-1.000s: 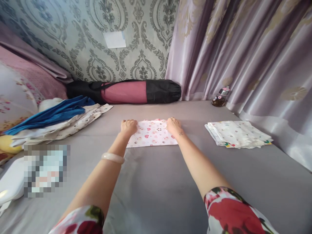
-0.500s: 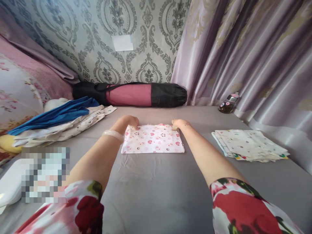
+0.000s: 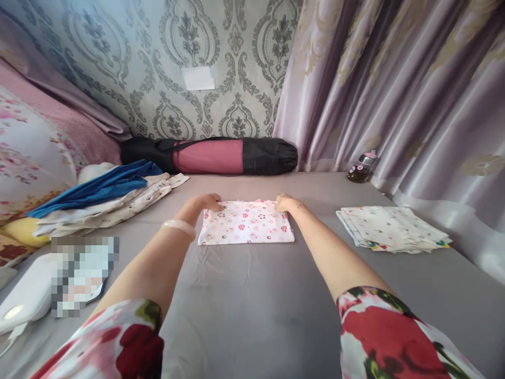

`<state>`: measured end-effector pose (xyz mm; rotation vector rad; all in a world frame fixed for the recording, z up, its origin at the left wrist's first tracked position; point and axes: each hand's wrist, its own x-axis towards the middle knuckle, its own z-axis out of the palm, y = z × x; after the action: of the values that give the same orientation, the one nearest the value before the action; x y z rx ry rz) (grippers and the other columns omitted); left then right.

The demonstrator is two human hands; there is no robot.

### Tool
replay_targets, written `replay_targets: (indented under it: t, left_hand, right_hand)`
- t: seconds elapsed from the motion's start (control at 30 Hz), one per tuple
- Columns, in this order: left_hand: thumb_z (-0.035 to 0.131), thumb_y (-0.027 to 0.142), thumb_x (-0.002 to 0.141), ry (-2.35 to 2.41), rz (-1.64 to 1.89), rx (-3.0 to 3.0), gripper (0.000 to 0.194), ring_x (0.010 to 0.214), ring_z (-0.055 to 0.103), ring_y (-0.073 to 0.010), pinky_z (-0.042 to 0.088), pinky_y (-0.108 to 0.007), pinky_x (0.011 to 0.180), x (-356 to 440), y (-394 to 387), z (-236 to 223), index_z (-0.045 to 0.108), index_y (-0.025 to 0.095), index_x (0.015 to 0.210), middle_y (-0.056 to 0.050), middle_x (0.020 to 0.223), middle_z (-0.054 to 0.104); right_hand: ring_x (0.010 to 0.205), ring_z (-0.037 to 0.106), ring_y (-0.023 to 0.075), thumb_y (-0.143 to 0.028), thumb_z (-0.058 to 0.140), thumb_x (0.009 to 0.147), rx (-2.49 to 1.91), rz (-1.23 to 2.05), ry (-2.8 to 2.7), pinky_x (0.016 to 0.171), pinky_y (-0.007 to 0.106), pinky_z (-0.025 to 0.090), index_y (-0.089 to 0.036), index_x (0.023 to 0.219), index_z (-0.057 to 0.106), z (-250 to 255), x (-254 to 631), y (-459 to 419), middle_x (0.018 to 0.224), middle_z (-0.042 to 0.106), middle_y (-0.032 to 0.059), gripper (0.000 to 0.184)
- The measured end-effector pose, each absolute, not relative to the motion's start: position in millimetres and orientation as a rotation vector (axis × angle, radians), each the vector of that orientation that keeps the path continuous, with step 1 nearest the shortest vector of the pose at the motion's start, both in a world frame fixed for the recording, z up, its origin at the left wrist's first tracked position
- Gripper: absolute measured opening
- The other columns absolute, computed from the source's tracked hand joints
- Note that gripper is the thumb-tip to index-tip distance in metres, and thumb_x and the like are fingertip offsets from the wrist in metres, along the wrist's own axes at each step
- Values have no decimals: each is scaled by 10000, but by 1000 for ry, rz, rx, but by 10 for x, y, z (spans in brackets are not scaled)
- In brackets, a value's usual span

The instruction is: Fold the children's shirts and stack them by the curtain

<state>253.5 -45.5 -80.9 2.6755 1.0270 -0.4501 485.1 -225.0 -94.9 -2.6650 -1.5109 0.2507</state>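
A white cloth point(image 3: 246, 226) printed with pink hearts and flowers lies folded into a flat rectangle on the grey bed sheet point(image 3: 244, 295). My left hand point(image 3: 209, 201), below a pale bangle, grips the far left corner of the cloth with curled fingers. At the far right corner my right hand point(image 3: 284, 203) is closed on the same cloth. A bit of pink shows along the far edge between the hands. The fingertips are partly hidden behind the cloth and the hands.
To the right lies a stack of folded printed cloths point(image 3: 390, 226), with a small dark bottle point(image 3: 362, 166) beyond it. Loose clothes point(image 3: 98, 192) are heaped at left, near a white device point(image 3: 31, 289) with a cable. A rolled mat in a bag point(image 3: 209, 157) lies along the wall.
The view has shifted slightly. Both hands stay at the cloth's far corners, the right one now a little further in along the edge. The cloth's shape looks the same.
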Motion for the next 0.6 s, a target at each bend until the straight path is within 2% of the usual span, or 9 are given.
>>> replay_targets:
  t: [0.1,0.17,0.23,0.37,0.47,0.6]
  left_hand:
    - [529,390,800,1102,-326,2734,349,998,653,-252,444,-390,928,2487,-632,-837,672,234,1077,-93,1180,705]
    - [515,329,808,1135,-260,2766,313,1041,643,-261,385,-458,996,2461,-727,-826,657,237,1071,-83,1142,716]
    - [517,273,799,1145,-208,2789,294,1069,636,-262,355,-475,1015,2428,-791,-772,652,237,1057,-71,1114,723]
    - [538,244,781,1127,-138,2821,317,1101,621,-267,352,-453,1007,2335,-831,-542,655,240,1075,-75,1134,716]
    - [559,277,776,1087,-106,2843,356,1106,610,-274,362,-428,991,2270,-824,-321,665,243,1114,-82,1171,704]
    - [567,335,794,1063,-74,2861,323,1050,625,-271,375,-378,947,2237,-830,-60,710,245,1069,-54,1046,730]
  right_hand:
    - [1208,576,269,-212,782,729,-2667,283,-1496,923,317,477,-125,1219,627,-947,4728,-2432,1273,615,194,521]
    - [1207,576,243,-219,667,850,-2651,286,-1487,904,297,464,-135,1263,576,-916,4668,-2556,1287,611,178,432]
    - [1142,612,231,-211,552,924,-2633,278,-1472,855,296,463,-156,1272,547,-860,4639,-2657,1249,637,159,353]
    - [1037,642,237,-255,522,941,-2577,248,-1459,773,290,455,-191,1233,549,-691,4677,-2757,1195,666,125,300]
    - [992,640,203,-246,547,926,-2502,228,-1489,733,248,439,-198,1191,582,-530,4760,-2778,1212,663,90,272]
    - [929,636,161,-229,595,895,-2390,218,-1551,714,200,416,-201,1099,657,-294,4881,-2817,1110,704,37,215]
